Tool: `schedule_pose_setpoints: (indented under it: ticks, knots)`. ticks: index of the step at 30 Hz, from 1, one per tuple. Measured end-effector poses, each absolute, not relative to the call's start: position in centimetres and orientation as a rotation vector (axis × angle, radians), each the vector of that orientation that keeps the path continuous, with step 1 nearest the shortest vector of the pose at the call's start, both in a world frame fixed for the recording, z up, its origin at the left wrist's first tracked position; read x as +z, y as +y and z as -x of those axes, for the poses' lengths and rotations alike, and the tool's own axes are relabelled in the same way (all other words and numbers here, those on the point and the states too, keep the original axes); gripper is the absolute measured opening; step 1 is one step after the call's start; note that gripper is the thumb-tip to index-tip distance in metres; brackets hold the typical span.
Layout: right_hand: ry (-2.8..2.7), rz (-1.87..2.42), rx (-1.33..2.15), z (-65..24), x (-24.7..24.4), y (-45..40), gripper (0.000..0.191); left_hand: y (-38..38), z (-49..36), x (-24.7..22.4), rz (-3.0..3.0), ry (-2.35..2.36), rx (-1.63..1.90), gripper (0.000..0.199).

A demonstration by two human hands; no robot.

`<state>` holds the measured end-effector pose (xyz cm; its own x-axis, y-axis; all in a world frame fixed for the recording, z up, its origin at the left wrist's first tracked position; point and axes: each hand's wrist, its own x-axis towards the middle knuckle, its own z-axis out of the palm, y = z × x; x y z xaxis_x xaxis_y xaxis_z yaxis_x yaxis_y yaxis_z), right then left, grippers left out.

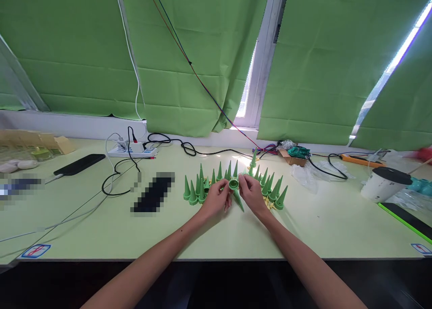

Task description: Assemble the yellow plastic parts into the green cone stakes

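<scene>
The left hand (218,195) pinches one tilted, hollow green cone (234,184), the right hand (251,192) beside its rim, grip unclear, while many upright cones (192,195) already stand around.

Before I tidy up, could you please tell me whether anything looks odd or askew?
One green cone between the left hand and right hand points its tip toward the camera, while the surrounding cones stand upright; whether it lies or is held is unclear.

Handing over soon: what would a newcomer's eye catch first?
Pointed green plastic-looking cones stand mid-table, where the left hand grips a round-mouthed green piece beside the right hand. Green fabric curtains hang behind, and a white cup with a black lid stands at right.
</scene>
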<state>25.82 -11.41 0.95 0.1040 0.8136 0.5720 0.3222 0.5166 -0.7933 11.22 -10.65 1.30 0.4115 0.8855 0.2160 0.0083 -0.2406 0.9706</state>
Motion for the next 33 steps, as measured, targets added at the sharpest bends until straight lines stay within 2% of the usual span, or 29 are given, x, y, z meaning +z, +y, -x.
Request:
schedule_pose_setpoints:
  ticks: [9, 33]
  knots:
    - [-1.597, 0.962, 0.488, -25.62, 1.48, -11.87, 0.037, -10.48, -11.42, 1.64, -1.184, 0.655, 0.959, 0.046]
    - [-1.624, 1.137, 0.309, -25.39, 1.63, -11.72, 0.041, -10.87, -11.02, 2.2, -1.629, 0.773, 1.043, 0.04]
